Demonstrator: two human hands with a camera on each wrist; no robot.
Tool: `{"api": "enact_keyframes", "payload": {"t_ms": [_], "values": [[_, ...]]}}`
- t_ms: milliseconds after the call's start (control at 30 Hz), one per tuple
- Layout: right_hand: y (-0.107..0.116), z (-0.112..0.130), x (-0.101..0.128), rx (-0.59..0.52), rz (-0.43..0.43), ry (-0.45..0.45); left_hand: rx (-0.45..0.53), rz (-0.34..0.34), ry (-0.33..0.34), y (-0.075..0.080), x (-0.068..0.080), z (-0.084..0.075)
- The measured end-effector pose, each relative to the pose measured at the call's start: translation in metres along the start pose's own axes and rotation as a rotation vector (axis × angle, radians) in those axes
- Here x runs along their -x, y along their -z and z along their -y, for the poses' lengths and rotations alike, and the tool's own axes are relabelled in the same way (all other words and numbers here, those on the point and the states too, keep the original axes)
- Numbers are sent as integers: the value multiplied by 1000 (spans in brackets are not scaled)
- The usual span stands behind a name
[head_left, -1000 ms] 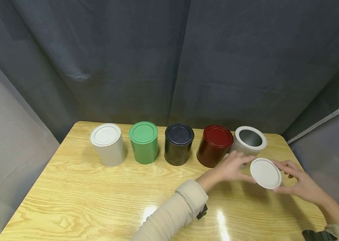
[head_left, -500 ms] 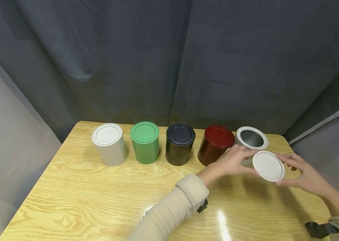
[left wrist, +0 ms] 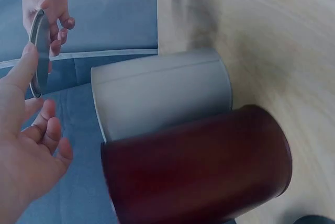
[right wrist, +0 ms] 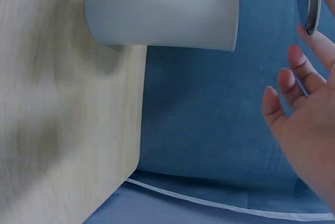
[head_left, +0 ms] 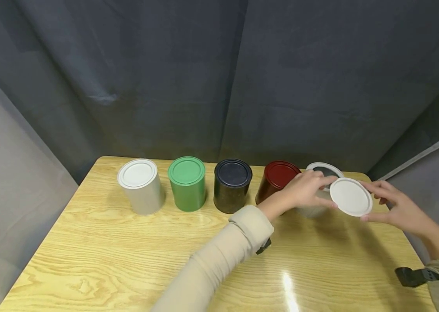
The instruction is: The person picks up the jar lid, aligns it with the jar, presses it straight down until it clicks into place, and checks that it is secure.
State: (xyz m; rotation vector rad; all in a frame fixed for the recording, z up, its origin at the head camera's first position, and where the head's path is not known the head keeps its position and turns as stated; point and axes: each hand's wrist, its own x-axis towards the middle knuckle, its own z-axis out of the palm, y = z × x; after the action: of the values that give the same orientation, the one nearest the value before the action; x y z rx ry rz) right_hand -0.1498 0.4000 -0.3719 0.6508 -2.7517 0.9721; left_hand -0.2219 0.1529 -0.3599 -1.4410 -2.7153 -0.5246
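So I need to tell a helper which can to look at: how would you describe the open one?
On the wooden table, five cans stand in a row by the curtain. Take the grey can at the right end, beside the dark red can. It alone has no lid on.

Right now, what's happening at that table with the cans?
A person holds a round white lid between both hands, the left hand at its left edge and the right hand at its right. The lid is in the air, just in front of the open white can at the right end of the row, not seated on it. The other white can, the green can, the black can and the red can stand lidded on the wooden table.
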Motion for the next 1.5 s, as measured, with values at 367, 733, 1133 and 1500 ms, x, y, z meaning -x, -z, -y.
{"api": "enact_keyframes", "payload": {"t_ms": [367,733,1133,1500], "values": [[2,-3,-22,-52,27,-90,192,-18,-2,8,-7,18],[4,-5,-47,-21,63,-150,213,-8,62,8,-12,33],[10,-10,-56,-67,85,-168,240,-6,65,14,-18,36],[5,-12,-62,-103,77,-225,177,-87,127,10,-16,39]]}}
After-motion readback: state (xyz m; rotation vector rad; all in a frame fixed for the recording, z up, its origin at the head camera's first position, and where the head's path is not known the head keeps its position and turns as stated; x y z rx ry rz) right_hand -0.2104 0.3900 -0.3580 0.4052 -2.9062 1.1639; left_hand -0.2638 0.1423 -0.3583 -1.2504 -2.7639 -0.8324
